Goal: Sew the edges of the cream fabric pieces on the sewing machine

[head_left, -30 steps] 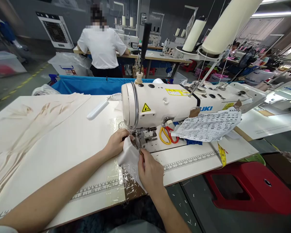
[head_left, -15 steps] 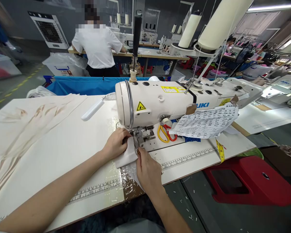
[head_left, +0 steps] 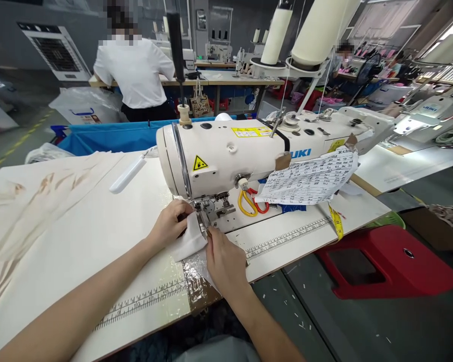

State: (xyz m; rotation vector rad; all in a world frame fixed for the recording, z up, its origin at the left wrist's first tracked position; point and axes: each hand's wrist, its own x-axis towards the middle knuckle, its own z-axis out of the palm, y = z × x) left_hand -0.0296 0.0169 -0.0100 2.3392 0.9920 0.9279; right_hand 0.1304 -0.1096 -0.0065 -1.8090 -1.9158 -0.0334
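Note:
Both my hands work at the needle end of a white sewing machine (head_left: 215, 156). A folded piece of white cloth (head_left: 191, 239) lies under its head, on the table's front part. My left hand (head_left: 169, 223) is closed on the cloth's left and upper side, fingertips close to the presser foot. On the right, my right hand (head_left: 226, 259) pinches at the cloth's edge with thumb and forefinger. A thin dark metal piece shows by those fingertips; whether it is held or part of the machine, I cannot tell. The fingers partly hide the needle area.
Yellow-and-red-handled scissors (head_left: 248, 201) rest beside the machine bed. A written paper sheet (head_left: 307, 176) hangs from the arm. Pale cloth (head_left: 41, 196) spreads over the table's left, near a white-handled tool (head_left: 127, 175). A red stool (head_left: 392, 261) stands right; a co-worker (head_left: 132, 70) is beyond.
The camera view has turned slightly, so the machine and table sit further left in the picture. Both hands keep nearly the same hold by the needle.

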